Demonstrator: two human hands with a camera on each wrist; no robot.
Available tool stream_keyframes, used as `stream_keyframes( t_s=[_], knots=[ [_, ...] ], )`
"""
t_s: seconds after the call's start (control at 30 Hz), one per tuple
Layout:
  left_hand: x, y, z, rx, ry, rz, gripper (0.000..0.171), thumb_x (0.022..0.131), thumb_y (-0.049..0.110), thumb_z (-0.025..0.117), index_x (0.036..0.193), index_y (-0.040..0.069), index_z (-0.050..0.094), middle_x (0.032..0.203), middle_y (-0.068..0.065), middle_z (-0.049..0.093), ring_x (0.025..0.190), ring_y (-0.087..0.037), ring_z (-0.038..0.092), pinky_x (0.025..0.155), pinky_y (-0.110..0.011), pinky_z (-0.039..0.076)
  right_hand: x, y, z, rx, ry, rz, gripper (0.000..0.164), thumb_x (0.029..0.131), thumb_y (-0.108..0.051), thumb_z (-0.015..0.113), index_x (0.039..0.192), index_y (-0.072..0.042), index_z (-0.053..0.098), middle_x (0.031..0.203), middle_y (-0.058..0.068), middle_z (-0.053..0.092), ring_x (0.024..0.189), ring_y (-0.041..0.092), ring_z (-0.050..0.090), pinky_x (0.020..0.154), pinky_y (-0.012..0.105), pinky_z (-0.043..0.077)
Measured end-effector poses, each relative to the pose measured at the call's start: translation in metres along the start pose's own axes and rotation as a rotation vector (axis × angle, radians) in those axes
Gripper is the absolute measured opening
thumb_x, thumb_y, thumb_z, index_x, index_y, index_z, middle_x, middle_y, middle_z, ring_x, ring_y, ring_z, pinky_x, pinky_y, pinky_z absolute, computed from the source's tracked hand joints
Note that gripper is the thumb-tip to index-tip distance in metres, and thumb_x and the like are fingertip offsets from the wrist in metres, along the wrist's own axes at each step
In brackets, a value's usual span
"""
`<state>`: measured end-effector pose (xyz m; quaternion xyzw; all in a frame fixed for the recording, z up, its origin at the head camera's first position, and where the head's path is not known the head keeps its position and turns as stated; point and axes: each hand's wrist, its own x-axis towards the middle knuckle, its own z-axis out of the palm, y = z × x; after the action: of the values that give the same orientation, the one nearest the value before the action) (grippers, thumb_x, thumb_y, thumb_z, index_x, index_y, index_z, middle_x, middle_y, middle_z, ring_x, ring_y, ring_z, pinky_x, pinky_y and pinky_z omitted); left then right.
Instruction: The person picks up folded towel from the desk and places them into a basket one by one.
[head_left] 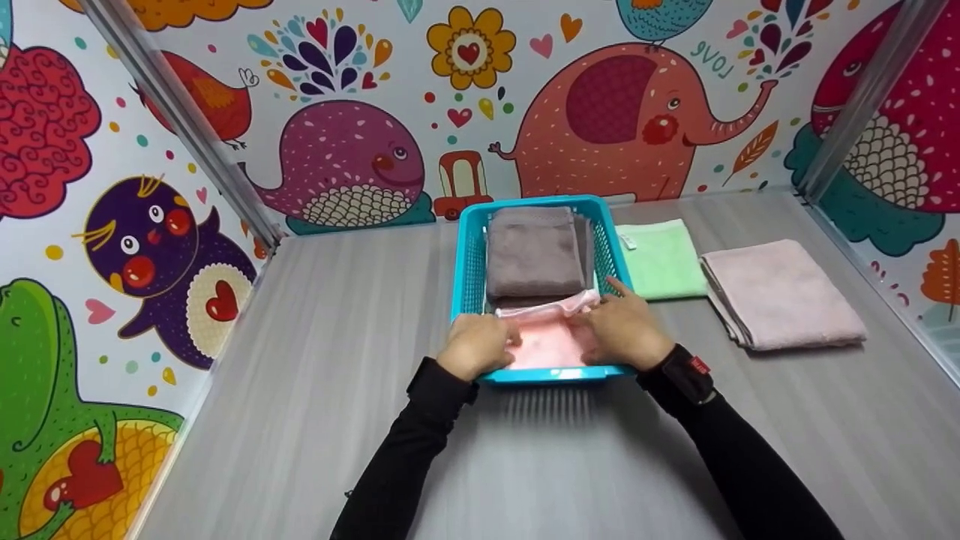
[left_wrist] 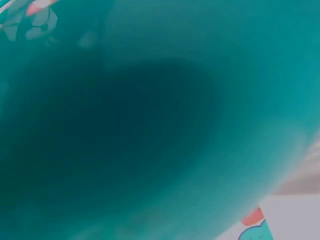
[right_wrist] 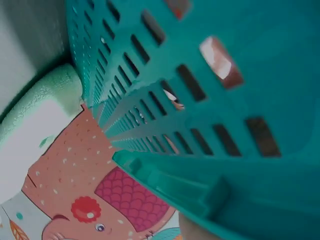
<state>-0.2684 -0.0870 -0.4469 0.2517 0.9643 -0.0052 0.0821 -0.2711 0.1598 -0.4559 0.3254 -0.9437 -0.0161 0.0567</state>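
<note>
Both hands reach into a teal plastic basket (head_left: 544,373), over its near end. My left hand (head_left: 474,346) grips the left side of a pink towel (head_left: 546,343), fingers curled inward and partly hidden. On the opposite side my right hand (head_left: 628,326) holds the same towel, with one finger stretched toward the basket's right rim. The towel's far edge stands up in a ridge against a folded grey-brown towel (head_left: 532,251) in the basket's far part. The left wrist view is filled by the blurred teal wall; the right wrist view looks along the slotted side (right_wrist: 185,115).
A folded light green towel (head_left: 664,259) lies just right of the basket. Farther right is a larger folded pale pink towel (head_left: 784,296). The grey tabletop (head_left: 337,360) meets cartoon-printed walls (head_left: 465,127) at the back and sides, with metal posts (head_left: 180,120) at the corners.
</note>
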Motion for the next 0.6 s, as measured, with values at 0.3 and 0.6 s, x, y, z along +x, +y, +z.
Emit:
stream_keyframes(
  t_s=[0.3,0.6],
  knots=[
    [0.004,-0.004,0.003,-0.133,0.114,0.139,0.031,0.079,0.0,0.078,0.099,0.022,0.083,0.105,0.003,0.077,0.097,-0.019,0.071,0.077,-0.036,0.057,0.005,-0.002,0.006,-0.058,0.256,0.03,0.033,0.059,-0.023,0.093,0.087,-0.009,0.08,0.087,0.012,0.072,0.09,0.034,0.064,0.09,0.045,0.052],
    [0.0,-0.003,0.004,-0.139,0.003,0.167,0.021,0.098,0.033,0.068,0.111,0.026,0.083,0.112,0.006,0.079,0.101,-0.018,0.073,0.084,-0.039,0.057,0.001,-0.017,-0.006,0.214,0.137,0.069,0.012,0.067,-0.012,0.077,0.06,-0.018,0.07,0.056,-0.007,0.057,0.054,0.016,0.055,0.047,0.037,0.04]
  ],
)
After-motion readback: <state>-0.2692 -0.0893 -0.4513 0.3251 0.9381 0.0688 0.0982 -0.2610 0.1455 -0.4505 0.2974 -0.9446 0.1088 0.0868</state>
